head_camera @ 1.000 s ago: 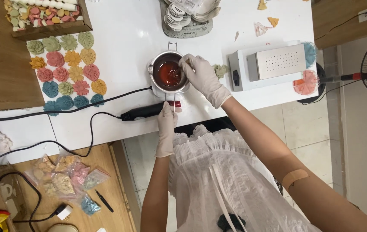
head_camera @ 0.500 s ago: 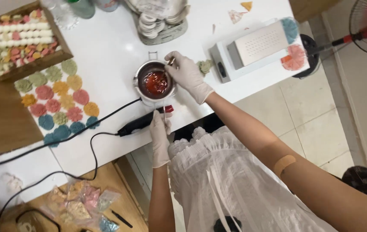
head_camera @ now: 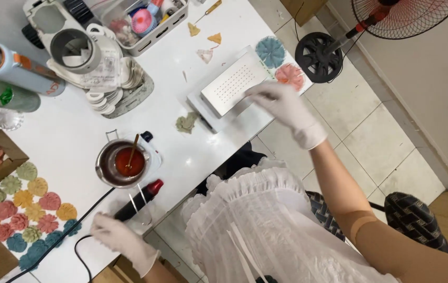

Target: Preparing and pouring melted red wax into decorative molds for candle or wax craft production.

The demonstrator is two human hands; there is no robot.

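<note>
Fingers of the right hand [head_camera: 287, 111] spread loosely over the perforated metal plate [head_camera: 233, 84], upper centre; left hand [head_camera: 112, 233] grips the black tool [head_camera: 139, 200], lower left.

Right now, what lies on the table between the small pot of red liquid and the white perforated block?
In the head view, between the pot and the perforated block lies one crumpled greenish piece; otherwise bare white table.

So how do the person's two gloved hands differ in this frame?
The left hand sits low at the table's near edge, by the black heat tool's handle. The right hand is raised, fingers spread, blurred, above the white perforated plate, holding nothing visible. Both wear white gloves.
</note>
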